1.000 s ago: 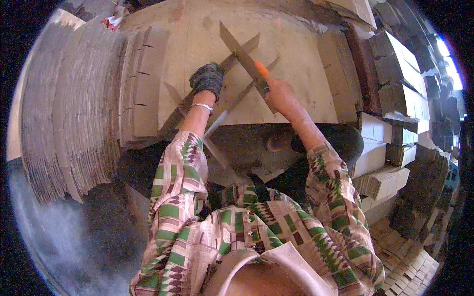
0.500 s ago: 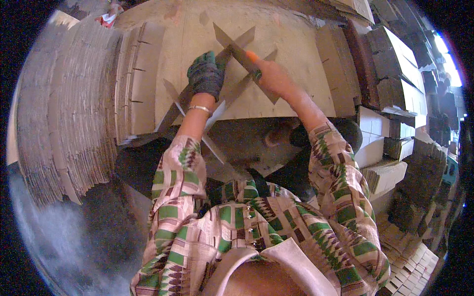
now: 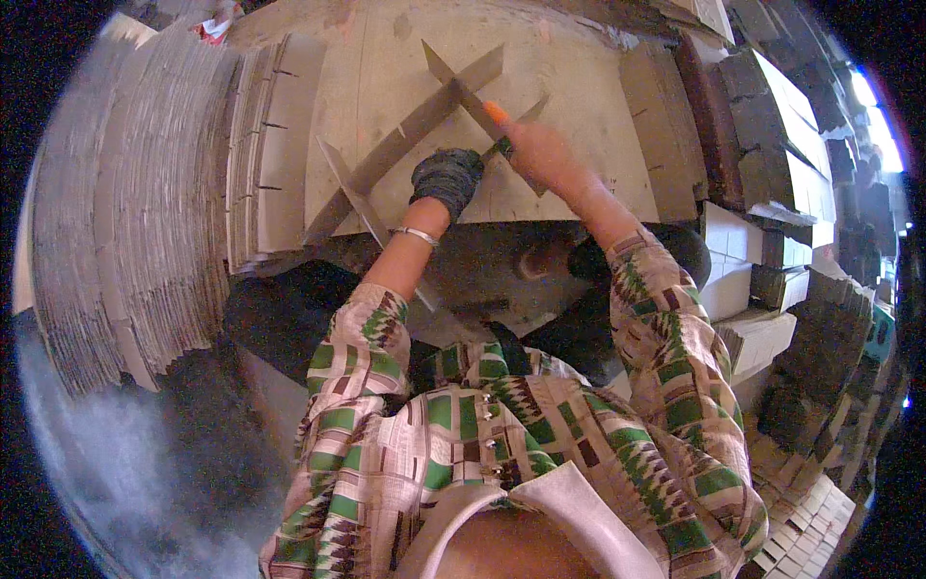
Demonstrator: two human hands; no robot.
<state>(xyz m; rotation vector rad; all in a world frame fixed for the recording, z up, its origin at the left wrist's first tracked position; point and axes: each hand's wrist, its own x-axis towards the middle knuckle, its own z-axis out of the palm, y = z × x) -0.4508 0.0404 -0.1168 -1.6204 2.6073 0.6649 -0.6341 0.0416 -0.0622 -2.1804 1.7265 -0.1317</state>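
Her gloved left hand (image 3: 446, 179) pins the crossed cardboard strips (image 3: 405, 135) while the right hand (image 3: 535, 150) grips an orange-handled knife (image 3: 470, 96); I'd keep those fingers behind the blade.

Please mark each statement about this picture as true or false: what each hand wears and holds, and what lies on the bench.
1. The left hand wears a dark glove. True.
2. The right hand is also gloved. False: it is bare.
3. The right hand grips a tool with an orange handle. True.
4. The long cardboard strips lie parallel on the bench. False: they cross each other.
5. A bracelet is on the left wrist. True.
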